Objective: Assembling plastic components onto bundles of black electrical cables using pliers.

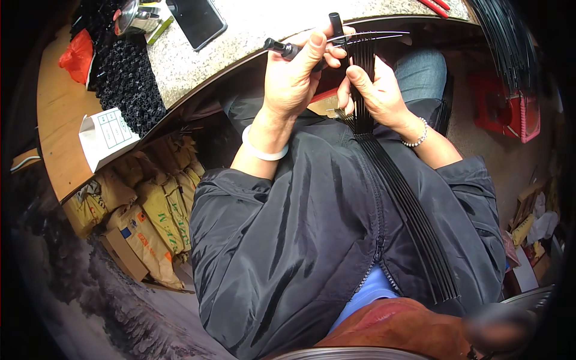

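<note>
My left hand (pixel 294 78), with a white bangle on the wrist, is closed on a black tubular piece (pixel 281 47) whose capped end sticks out to the left. A second black cylinder end (pixel 335 23) stands up just beyond its fingers. My right hand (pixel 381 96), wearing a beaded bracelet, pinches a flat bundle of thin black rods (pixel 408 210). The rods run down over my dark jacket toward the lower right. Near the upper end of the bundle, thin light-edged strips (pixel 384 36) cross the rods sideways. Exactly how the pieces meet between my fingers is hidden.
On the speckled tabletop (pixel 240 54) lies a phone (pixel 198 23). Small black parts (pixel 129 84) are heaped at its left, beside a white box (pixel 108 138) and red plastic (pixel 77 57). More black rods (pixel 501 42) hang at the right edge, above a red crate (pixel 522 114). Sacks (pixel 147 210) stand below left.
</note>
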Motion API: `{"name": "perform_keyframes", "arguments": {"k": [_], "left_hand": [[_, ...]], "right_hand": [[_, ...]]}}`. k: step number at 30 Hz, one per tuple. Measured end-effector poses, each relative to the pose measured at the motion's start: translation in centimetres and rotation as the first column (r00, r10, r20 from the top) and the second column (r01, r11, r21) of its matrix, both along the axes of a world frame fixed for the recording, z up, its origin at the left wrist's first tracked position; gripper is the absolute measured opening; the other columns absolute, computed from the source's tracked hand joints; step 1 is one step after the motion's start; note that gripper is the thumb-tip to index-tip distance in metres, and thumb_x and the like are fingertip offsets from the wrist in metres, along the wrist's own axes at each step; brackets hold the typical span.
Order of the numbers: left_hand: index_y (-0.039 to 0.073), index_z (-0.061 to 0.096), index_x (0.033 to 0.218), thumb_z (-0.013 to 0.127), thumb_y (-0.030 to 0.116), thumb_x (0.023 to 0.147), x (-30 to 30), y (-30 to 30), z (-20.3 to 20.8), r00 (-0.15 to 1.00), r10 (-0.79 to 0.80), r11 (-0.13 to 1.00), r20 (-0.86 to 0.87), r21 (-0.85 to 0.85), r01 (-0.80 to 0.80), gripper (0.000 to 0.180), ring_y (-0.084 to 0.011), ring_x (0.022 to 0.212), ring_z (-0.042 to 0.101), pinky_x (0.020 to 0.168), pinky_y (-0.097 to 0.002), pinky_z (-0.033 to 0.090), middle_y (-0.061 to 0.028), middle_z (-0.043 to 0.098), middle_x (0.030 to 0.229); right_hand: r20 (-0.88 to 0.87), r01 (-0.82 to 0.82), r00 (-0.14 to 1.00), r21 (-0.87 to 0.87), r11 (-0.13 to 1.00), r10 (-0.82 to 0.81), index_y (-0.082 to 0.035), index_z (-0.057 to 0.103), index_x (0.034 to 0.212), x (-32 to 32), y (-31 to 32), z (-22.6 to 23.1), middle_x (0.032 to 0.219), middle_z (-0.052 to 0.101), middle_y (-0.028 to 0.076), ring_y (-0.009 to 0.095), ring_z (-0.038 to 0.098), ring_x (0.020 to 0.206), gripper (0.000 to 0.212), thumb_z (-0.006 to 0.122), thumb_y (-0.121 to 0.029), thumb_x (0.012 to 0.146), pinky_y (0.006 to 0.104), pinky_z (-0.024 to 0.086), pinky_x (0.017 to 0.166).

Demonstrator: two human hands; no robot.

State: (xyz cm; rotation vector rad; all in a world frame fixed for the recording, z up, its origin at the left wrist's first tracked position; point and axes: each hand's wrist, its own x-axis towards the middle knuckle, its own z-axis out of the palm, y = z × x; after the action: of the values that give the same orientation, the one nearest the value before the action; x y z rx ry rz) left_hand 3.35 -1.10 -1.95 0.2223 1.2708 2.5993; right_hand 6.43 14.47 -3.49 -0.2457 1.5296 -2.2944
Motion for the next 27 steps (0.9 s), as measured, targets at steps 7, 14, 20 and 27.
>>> {"name": "perform_keyframes", "arguments": {"k": [7,14,20,27], "left_hand": [[-0.004,0.058,0.111,0.061,0.014,0.086,0.4,0.5,0.0,0.999,-0.016,0.988,-0.037,0.153,0.021,0.031,-0.0097,0.072,0.059,0.065,-0.0217,0.050,-0.0129,0.064,0.100],[-0.002,0.060,0.110,0.068,0.001,0.078,0.3,0.6,0.0,0.991,0.096,0.959,-0.097,-0.256,-0.118,0.033,-0.0074,0.065,0.057,0.058,-0.0189,0.046,-0.0068,0.066,0.089],[-0.005,0.056,0.114,0.063,0.002,0.081,0.6,0.4,-0.2,0.997,-0.002,1.000,0.072,-0.004,0.002,0.035,-0.0087,0.068,0.053,0.062,-0.0194,0.043,-0.0094,0.065,0.096],[-0.003,0.061,0.103,0.066,0.000,0.079,-0.6,0.2,-0.9,0.974,-0.129,0.982,0.185,0.158,0.100,0.025,-0.0107,0.063,0.053,0.058,-0.0216,0.044,-0.0077,0.063,0.083]], "right_hand": [[0.006,0.056,0.998,-0.001,0.998,-0.056,-0.004,0.042,0.109,0.1,-0.1,-0.3,0.063,0.058,0.008,0.010,0.054,0.050,0.029,0.049,-0.027,0.093,0.0192,0.045,0.047],[0.015,0.017,1.000,-0.022,1.000,-0.017,-0.002,0.045,0.113,0.5,0.0,-0.4,0.065,0.058,0.005,0.006,0.054,0.050,0.037,0.049,-0.032,0.093,0.0179,0.045,0.047],[0.026,-0.042,0.999,0.035,0.998,0.042,-0.001,0.043,0.105,0.1,0.1,0.4,0.061,0.057,0.009,0.010,0.052,0.046,0.044,0.038,-0.043,0.094,0.0202,0.044,0.045],[0.008,-0.056,0.998,0.066,0.996,0.056,-0.001,0.044,0.104,0.1,0.1,0.0,0.060,0.057,0.009,0.011,0.052,0.045,0.049,0.035,-0.047,0.093,0.0208,0.044,0.044]]}}
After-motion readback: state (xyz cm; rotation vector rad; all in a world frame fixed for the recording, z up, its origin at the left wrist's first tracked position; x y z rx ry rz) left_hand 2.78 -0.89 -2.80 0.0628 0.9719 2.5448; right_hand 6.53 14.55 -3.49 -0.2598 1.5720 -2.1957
